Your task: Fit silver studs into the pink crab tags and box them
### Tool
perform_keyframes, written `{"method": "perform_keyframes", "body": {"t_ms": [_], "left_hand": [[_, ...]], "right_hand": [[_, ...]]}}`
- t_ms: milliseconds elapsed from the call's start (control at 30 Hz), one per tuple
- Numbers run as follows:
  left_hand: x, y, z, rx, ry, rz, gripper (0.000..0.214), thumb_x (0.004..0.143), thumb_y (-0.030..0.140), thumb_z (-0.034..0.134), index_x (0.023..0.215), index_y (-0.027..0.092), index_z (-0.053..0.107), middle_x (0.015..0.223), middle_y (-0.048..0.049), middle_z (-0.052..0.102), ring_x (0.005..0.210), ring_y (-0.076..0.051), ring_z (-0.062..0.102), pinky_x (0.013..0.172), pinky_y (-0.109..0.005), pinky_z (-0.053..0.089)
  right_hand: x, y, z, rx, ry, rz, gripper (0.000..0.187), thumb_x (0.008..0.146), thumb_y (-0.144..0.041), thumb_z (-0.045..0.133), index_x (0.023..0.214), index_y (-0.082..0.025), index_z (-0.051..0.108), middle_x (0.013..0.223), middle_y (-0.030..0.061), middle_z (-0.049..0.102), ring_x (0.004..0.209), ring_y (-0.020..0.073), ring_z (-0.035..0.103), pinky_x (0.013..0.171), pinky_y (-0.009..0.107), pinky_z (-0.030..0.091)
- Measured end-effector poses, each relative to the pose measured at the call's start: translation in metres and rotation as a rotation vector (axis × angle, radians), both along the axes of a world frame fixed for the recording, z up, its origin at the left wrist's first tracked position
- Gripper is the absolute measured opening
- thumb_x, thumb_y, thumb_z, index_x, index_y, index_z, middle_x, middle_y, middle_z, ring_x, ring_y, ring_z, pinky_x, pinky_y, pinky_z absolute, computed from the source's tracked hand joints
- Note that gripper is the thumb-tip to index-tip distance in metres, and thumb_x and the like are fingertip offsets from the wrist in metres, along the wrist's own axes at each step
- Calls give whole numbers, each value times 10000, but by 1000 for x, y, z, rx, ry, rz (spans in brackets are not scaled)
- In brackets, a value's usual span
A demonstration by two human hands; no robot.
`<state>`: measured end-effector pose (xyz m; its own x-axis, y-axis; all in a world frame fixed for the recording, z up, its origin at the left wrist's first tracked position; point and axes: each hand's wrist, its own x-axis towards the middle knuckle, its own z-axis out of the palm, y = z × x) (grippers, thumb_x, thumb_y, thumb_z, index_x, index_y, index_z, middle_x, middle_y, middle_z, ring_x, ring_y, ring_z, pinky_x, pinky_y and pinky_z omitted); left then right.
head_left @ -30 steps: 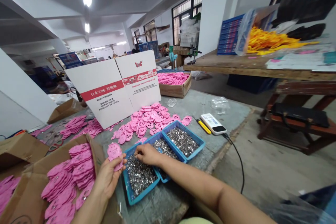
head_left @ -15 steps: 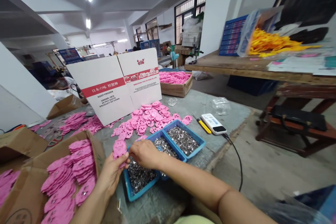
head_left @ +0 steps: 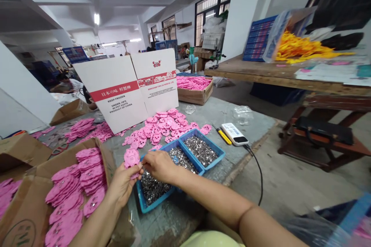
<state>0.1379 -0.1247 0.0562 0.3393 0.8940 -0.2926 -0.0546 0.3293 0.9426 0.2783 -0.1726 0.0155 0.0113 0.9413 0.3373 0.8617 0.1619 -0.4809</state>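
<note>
My left hand (head_left: pixel 124 181) is closed on a flat pink plastic piece (head_left: pixel 131 158), held upright between thumb and fingers at the left end of the blue trays. Close against the lower right edge of that piece, my right hand (head_left: pixel 159 166) is in a pinch; anything between its fingertips is too small to make out. Under the right wrist lies a blue tray (head_left: pixel 153 207) of small shiny metal parts (head_left: pixel 155 189). Beside it, a second blue tray (head_left: pixel 222 155) holds more metal bits. A loose heap of similar pink pieces (head_left: pixel 165 126) lies behind the trays.
Stacked pink pieces fill a cardboard box (head_left: pixel 104 158) at my left. A white printed carton panel (head_left: pixel 124 92) stands behind the heap. To the right lie a yellow-handled tool (head_left: pixel 224 137) and a white device (head_left: pixel 234 134) with a black cable (head_left: pixel 261 166).
The view has shifted slightly. Both hands stay together at the pink piece, with the right fingertips still pinched at its edge.
</note>
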Motion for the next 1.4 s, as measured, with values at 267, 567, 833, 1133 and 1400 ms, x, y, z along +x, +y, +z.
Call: {"method": "perform_keyframes", "body": {"t_ms": [267,567,833,1133,1400], "left_hand": [[-1,0,1,-48,-15,-8,423,374,142,888,737,96,677,613,-31,690,507,-127,617,443,-199,491],[-3,1,0,-68,-56,-72,372,468,80,863,786,103,672,654,-45,708,522,-131,635,463,-195,516],[-5,2,0,-152,-88,-129,228,604,23,803,798,80,696,674,-49,709,525,-131,640,471,-207,527],[-6,5,-1,-234,-122,-150,213,633,-10,804,791,80,694,675,-58,705,525,-130,639,456,-199,511],[-10,7,-2,-254,-137,-232,393,477,111,982,772,64,727,672,-56,697,537,-119,630,471,-198,523]], "right_hand": [[8,5,-9,2,475,56,69,883,-157,768,942,-193,767,963,36,784,856,165,680,770,270,467],[10,15,-16,-73,976,96,206,741,-159,882,701,-184,681,712,-49,658,683,118,559,689,250,431],[9,17,-21,88,1028,147,198,766,-264,871,716,-193,693,775,-13,670,755,143,597,737,277,472],[15,10,-16,140,1046,341,315,767,-434,881,707,-191,690,818,4,652,808,162,636,799,315,543],[16,9,-16,173,1104,454,409,716,-556,912,691,-195,719,844,19,651,820,159,633,823,337,565]]}}
